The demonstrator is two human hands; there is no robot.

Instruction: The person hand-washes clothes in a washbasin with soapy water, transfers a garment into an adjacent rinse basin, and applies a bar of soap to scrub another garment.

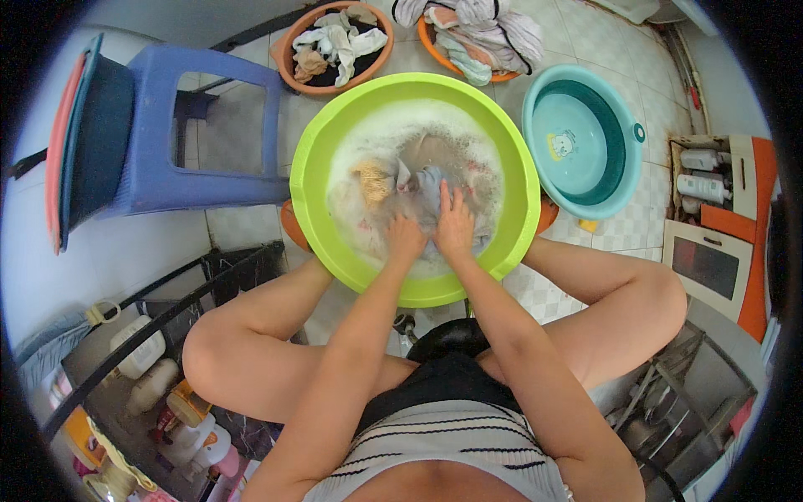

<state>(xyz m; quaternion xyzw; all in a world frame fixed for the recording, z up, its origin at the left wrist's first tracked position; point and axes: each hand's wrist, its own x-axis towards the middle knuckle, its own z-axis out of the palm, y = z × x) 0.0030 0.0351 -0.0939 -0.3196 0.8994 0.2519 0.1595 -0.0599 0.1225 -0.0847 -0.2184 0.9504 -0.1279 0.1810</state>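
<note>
A large lime-green plastic basin [411, 295] stands between my knees, holding cloudy, sudsy water. My left hand [406, 237] is partly in the water at the basin's near side, its fingertips hidden by suds and cloth. Close on its right, my right hand [455, 223] rests on wet grey-blue cloth [430, 185], fingers stretched forward; whether it pinches the cloth is unclear. A tan bristly scrubbing brush or scourer [372, 182] lies in the suds beyond my left hand. More soaked cloth shows under the murky water around both hands.
A brown-orange basin [282, 56] of clothes and an orange basin [433, 53] heaped with striped cloth stand beyond. A turquoise basin [633, 157] holding clear water or nothing visible is at right. A blue plastic stool [207, 188] lies left. Bottles [139, 346] fill a shelf lower left; a small cabinet [709, 257] stands right.
</note>
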